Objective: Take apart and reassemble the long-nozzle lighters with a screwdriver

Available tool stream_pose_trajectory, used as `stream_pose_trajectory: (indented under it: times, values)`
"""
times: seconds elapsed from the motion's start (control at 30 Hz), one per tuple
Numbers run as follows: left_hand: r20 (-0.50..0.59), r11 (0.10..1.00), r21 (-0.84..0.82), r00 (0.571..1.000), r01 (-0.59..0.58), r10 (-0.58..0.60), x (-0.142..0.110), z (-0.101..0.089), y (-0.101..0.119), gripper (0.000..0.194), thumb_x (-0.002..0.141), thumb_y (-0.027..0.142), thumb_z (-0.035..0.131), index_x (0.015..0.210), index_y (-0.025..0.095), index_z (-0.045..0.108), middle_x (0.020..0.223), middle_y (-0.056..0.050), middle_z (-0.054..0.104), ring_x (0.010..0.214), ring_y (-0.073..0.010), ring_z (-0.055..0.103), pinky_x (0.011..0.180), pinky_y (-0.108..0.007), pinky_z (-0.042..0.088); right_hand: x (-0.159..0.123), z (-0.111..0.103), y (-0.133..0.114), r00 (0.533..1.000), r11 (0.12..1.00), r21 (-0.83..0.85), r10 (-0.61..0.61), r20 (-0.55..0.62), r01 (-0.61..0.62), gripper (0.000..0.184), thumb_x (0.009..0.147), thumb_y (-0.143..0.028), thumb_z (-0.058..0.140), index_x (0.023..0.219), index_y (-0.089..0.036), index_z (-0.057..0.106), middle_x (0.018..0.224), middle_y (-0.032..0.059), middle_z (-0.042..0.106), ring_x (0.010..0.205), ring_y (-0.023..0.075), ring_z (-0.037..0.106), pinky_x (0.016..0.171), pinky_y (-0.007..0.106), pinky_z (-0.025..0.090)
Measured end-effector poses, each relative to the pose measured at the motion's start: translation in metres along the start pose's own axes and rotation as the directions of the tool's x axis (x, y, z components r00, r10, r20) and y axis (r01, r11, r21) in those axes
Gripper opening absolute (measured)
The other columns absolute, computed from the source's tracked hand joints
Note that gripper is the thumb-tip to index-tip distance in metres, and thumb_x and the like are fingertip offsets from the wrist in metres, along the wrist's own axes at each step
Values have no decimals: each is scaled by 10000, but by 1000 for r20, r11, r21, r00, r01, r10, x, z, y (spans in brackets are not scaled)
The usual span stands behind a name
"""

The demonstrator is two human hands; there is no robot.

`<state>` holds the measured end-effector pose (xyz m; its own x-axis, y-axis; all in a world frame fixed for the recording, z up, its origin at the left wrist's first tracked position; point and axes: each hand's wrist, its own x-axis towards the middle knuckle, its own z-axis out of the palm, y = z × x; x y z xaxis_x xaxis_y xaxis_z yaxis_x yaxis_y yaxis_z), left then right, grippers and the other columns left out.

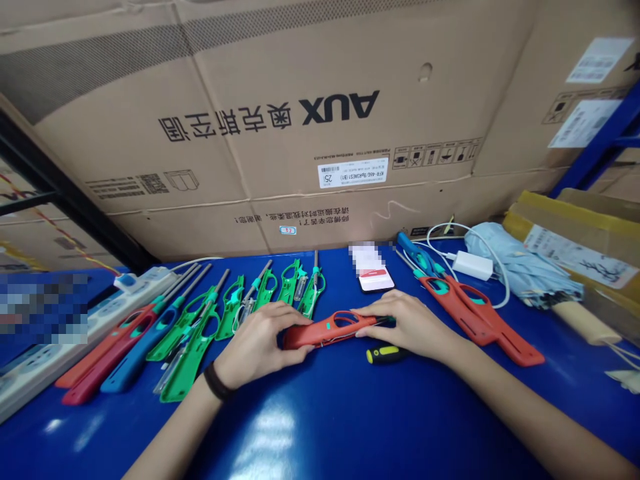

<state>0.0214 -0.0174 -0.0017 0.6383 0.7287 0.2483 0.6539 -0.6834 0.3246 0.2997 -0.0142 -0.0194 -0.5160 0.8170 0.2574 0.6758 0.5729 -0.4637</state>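
Left hand: we see our left hand (260, 343), a dark band at its wrist, with its fingers (287, 313) wrapped around the thick end of a red lighter (327, 329).
Right hand: our right hand (407, 327) covers the narrow end of the same lighter, fingers closed over it; we cannot tell what lies under the palm.
Red lighter: it lies almost flat, long side across, just above the blue worktop (320, 413), held between both hands near the middle of the view.
Screwdriver: a small one with a yellow and black handle (385, 354) lies on the worktop just beside our right hand, on the near side.
Left row: green lighters (200, 333), a blue lighter (137, 353) and further red ones lie side by side to the left, next to a white power strip (60, 347).
Right group: two more red lighters (480, 320) lie to the right, near a white charger (473, 265) and a folded pale blue umbrella (525, 267).
Phone: it (375, 277) lies beyond the hands.
Behind: a large cardboard box (320, 133) stands along the back edge.
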Motion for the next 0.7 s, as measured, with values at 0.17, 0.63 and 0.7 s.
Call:
stream_pose_trajectory:
  times: [0.17,0.63,0.7]
  values:
    - [4,1000,-2,1000,15,-15,-1,-1,-1,278,761,394,685,972,214,670,951,-54,660,883,-218,608,786,-366,495,1,2,-1,1000,1000,-15,4,3,-4,331,777,-420,678,1087,-304,694,1017,14,730,927,232,647,830,348,479]
    - [52,996,66,997,55,-59,-1,-1,4,317,733,450,706,950,219,696,913,-51,646,852,-226,575,791,-373,451,1,13,9,1000,995,97,-5,11,4,362,730,-404,724,1069,-283,694,1091,37,696,1022,235,591,901,402,461]
    - [54,994,88,997,58,-63,-2,-3,2,347,720,486,707,949,225,702,915,-52,635,854,-230,570,801,-386,445,1,13,9,1000,995,97,-6,14,5,347,748,-417,704,1069,-284,694,1111,40,687,1043,238,583,912,407,455]
